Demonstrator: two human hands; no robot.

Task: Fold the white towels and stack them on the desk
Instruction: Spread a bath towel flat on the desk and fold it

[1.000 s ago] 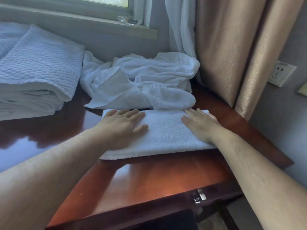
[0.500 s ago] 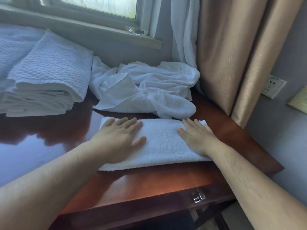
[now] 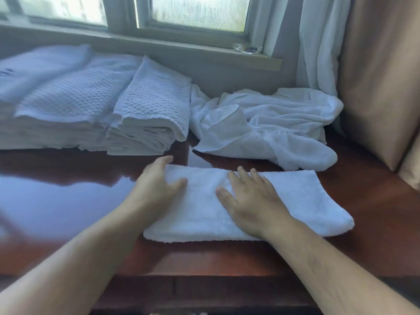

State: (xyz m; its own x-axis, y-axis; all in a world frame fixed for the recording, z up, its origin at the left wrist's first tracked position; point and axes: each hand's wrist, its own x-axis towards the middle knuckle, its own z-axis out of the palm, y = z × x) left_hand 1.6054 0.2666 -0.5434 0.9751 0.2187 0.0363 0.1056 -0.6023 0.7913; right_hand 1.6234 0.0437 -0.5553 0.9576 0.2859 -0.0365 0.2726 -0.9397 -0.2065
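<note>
1. Head view: the folded towel [image 3: 284,201] lies flat on the tabletop [image 3: 375,212] right in front of the person, its long axis running from 9 o'clock to 3 o'clock, slightly tilted so the right end sits nearer.
2. The left hand [image 3: 156,192] cups the towel's 9 o'clock end, fingers curled round the far corner and thumb on top; I cannot tell whether it pinches the cloth or only presses it.
3. The right hand [image 3: 252,201] rests flat and open on the towel's middle, fingers spread toward 12 o'clock, gripping nothing.
4. Judgement: the coming fold likely turns on this long axis. The free end reaches out toward 3 o'clock, beyond the right hand, so that hand is nearer to it; the left hand already sits at the other end.
5. At 11 o'clock, well apart from the hands, stands the stack of folded towels [image 3: 150,114], probably the destination.
6. At 1 o'clock, the heap of loose towels [image 3: 272,123] lies just beside the towel's far edge, a drooping end almost touching it; a fold lifted carelessly could catch it.
7. On the window sill [image 3: 181,48] at 12 o'clock sits a glass dish [image 3: 247,48], clear of the work.
</note>
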